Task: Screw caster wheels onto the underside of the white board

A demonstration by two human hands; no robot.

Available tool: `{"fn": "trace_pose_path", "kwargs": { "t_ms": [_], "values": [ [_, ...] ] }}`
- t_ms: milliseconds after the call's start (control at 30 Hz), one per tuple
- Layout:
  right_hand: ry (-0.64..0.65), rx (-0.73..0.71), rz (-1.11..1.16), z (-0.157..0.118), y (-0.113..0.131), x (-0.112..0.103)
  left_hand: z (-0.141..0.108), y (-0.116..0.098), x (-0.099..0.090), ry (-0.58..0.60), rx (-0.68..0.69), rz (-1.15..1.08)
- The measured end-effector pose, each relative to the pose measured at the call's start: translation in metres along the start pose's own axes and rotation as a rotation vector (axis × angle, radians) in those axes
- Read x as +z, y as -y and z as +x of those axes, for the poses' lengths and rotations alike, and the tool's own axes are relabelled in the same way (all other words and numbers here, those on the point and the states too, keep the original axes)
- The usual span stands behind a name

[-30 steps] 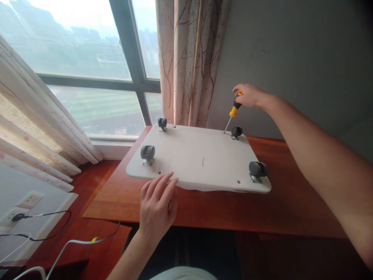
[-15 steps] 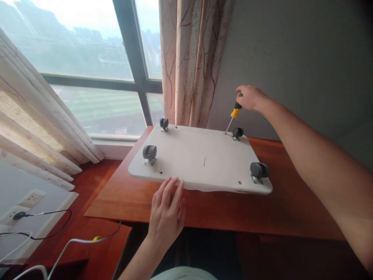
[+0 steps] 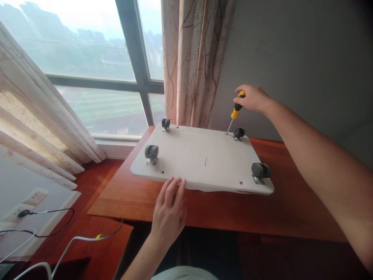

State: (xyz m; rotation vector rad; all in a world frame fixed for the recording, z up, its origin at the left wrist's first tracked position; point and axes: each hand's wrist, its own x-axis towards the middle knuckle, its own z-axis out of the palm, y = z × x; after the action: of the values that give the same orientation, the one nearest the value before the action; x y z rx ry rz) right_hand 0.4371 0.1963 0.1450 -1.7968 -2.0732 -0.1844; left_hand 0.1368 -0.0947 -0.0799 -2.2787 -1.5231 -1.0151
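Observation:
A white board [image 3: 192, 151] lies flat on the wooden table, a dark caster wheel standing up near each corner. My right hand [image 3: 252, 98] grips a yellow-and-black screwdriver [image 3: 234, 113] by its handle, over the board's far right part. The shaft slants down and its tip meets a screw spot on the board, just left of the far right caster [image 3: 239, 133]. At the near edge, my left hand [image 3: 169, 206] rests its outstretched fingertips against the board, holding nothing. Open screw holes show near the front casters, one of them beside the near left caster [image 3: 151, 153].
The reddish wooden table [image 3: 221, 210] extends to the right of the board. Behind stand a window and a patterned curtain [image 3: 192, 66], with a grey wall on the right. At lower left are a wall socket [image 3: 18, 213] and a white cable [image 3: 65, 249].
My right fingers have loosened and shifted on the screwdriver handle, so its yellow top now shows. The tip stays at the same spot. The whole view has shifted slightly.

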Motion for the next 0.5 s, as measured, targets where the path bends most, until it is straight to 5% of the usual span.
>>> {"fn": "trace_pose_path", "kwargs": {
  "t_ms": [167, 367, 500],
  "values": [
    [-0.103, 0.099, -0.129, -0.007, 0.005, 0.005, -0.002, -0.002, 0.003, -0.009, -0.011, -0.001],
    [0.056, 0.007, 0.038, 0.0, -0.004, 0.003, -0.002, -0.003, 0.003, 0.008, -0.007, 0.004],
    [-0.079, 0.105, -0.064, -0.002, -0.01, 0.005, -0.004, -0.002, 0.003, 0.007, -0.009, 0.014]
  ]
}}
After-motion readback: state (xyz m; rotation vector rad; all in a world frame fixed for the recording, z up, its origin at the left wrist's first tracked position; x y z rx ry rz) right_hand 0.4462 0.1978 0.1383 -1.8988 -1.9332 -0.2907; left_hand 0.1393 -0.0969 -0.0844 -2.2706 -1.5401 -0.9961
